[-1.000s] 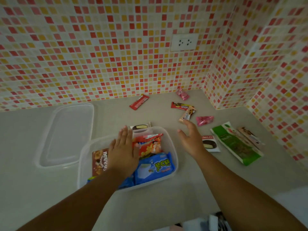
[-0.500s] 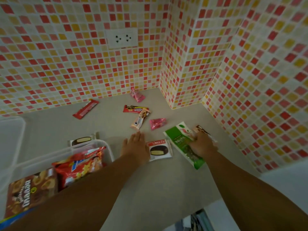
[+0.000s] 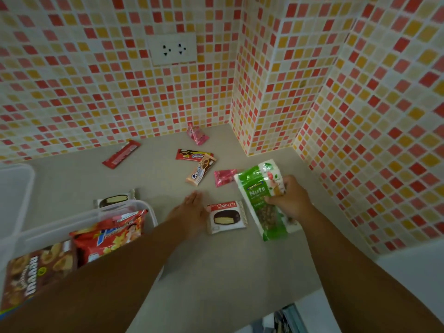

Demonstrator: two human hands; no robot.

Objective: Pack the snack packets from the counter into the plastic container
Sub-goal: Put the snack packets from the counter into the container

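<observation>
My right hand (image 3: 292, 199) grips a green nuts packet (image 3: 260, 195) by its right edge and tilts it up off the counter. My left hand (image 3: 189, 211) lies flat, fingers together, just left of a white Choco Pie packet (image 3: 227, 217). The clear plastic container (image 3: 134, 206) sits at lower left, holding a red snack bag (image 3: 113, 234) and a brown snack bag (image 3: 36, 270). A second Choco Pie (image 3: 115, 199) lies behind its rim. Farther back lie a red bar (image 3: 121, 153), a red cookie packet (image 3: 192, 155), a peach Oreo packet (image 3: 200, 173) and two pink packets (image 3: 224, 176) (image 3: 197, 135).
The container's clear lid (image 3: 14, 195) lies at the far left. Tiled walls close the back, with a jutting corner (image 3: 249, 140) at right and a wall socket (image 3: 173, 49) above. The counter's front edge (image 3: 240, 316) runs along the bottom.
My left hand left the container and moved beside the Choco Pie. My right hand reached right, took hold of the green nuts packet and raised its edge. The view swung right.
</observation>
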